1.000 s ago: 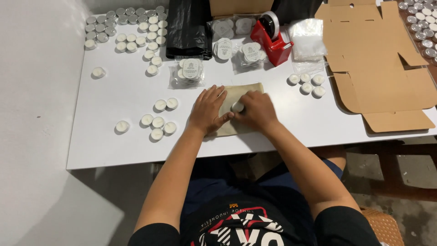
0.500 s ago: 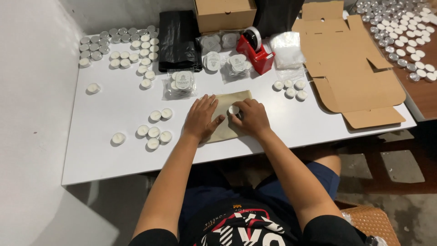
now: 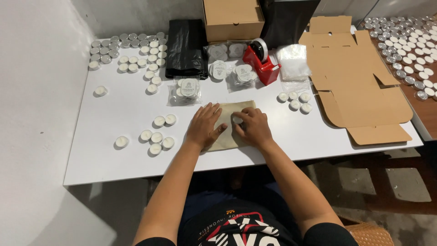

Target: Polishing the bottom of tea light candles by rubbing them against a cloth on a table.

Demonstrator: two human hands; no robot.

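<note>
Head view, centre of the frame: the left hand (image 3: 205, 126) lies flat, fingers spread and grasping nothing, pressing a tan pouch (image 3: 230, 125) against the white table (image 3: 114, 159). The right hand (image 3: 251, 127) rests on the pouch's right half, its fingertips curled around a small white candle (image 3: 237, 120) at the pouch's middle; whether the candle sits on top of the cloth or half inside it cannot be told.

As a judgement, the step in hand looks like packing, the candle being set on or worked into the pouch while the left hand steadies it. A next move would call for that hand to keep the pouch from sliding.

Left of the hands lie loose candles (image 3: 157, 136) in a small cluster, and more sit to the right. Just above the pouch lies a clear packet (image 3: 186, 89) of candles. Farther up stand a black bag (image 3: 184, 48), a red tape dispenser (image 3: 260, 64) and a closed box (image 3: 233, 18). Flat cardboard (image 3: 359, 86) fills the right of the frame.
</note>
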